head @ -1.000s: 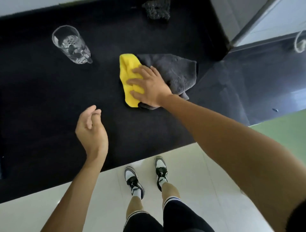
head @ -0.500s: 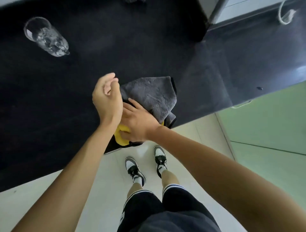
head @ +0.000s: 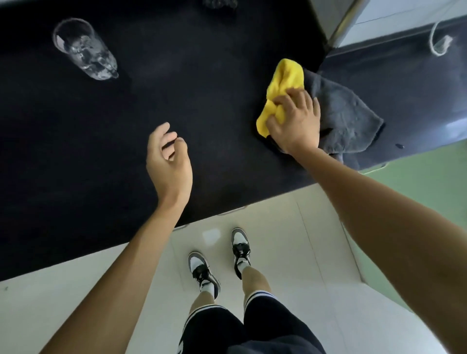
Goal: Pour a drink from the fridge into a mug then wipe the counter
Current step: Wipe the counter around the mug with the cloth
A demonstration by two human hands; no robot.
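Observation:
My right hand [head: 294, 121] presses down on a yellow and grey cloth [head: 346, 116] at the right end of the black counter [head: 101, 151], fingers bunched into the yellow part. The grey part spreads out to the right of the hand, reaching the counter's corner. My left hand [head: 169, 159] hovers over the middle of the counter with fingers loosely curled and nothing in it. A clear glass mug [head: 84, 49] holding clear liquid stands at the far left of the counter, well apart from both hands.
A dark crumpled object [head: 219, 3] lies at the counter's back edge. A second dark surface [head: 409, 83] adjoins on the right, with a white cord [head: 439, 43] on it. Pale floor tiles and my shoes [head: 219, 260] are below the counter's front edge.
My right hand has slid the cloth from the counter's front edge out to the right end. My left hand has come away from the cloth and now hovers apart from it.

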